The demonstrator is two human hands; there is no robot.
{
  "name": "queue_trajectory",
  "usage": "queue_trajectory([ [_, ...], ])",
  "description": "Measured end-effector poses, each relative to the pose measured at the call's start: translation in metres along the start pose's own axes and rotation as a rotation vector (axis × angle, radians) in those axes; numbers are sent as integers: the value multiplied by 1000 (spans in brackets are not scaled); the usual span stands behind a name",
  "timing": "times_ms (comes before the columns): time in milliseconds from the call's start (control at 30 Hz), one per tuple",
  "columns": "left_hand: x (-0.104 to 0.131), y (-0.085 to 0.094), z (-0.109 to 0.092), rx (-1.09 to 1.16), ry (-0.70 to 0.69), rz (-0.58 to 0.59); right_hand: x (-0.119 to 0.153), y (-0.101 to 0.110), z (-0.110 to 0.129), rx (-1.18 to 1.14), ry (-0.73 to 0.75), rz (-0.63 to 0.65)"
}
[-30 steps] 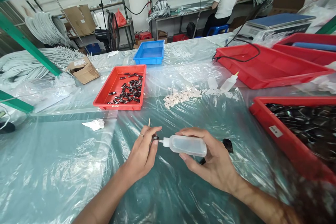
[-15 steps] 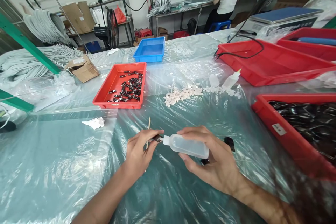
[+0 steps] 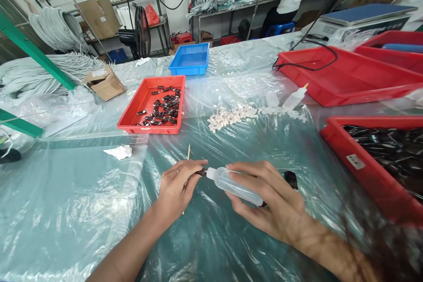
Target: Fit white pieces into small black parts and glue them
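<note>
Translucent squeeze bottle gripped in right hand, nozzle touching small black part | left hand pinches part and wooden stick over plastic-sheeted table | step: dispensing, likely glue | next: gentle squeeze, steady nozzle.

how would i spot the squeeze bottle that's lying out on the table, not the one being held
Find the long red tray at the table's far right. Just in front of its near left corner lies a small squeeze bottle. Its yellow-tipped nozzle points up and right, unlike the white-nozzled bottle in the right hand.
</note>
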State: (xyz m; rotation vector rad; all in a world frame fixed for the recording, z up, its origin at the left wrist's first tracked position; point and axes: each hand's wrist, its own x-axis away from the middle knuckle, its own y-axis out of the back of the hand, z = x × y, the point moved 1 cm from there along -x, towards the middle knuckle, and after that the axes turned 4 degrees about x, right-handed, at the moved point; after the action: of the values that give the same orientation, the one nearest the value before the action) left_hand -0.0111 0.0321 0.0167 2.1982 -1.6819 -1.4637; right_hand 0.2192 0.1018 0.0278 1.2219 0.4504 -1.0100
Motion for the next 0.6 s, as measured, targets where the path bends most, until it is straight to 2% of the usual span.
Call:
queue_trajectory([
  [200, -1, -1, 2, -30, -34, 19, 3, 1, 3, 55, -8, 60],
  [433, 0, -3, 5, -21, -46, 45, -4, 5, 3, -137, -207, 100],
  [600, 0, -4, 5, 0, -20, 58, -1, 2, -5, -205, -270, 115],
])
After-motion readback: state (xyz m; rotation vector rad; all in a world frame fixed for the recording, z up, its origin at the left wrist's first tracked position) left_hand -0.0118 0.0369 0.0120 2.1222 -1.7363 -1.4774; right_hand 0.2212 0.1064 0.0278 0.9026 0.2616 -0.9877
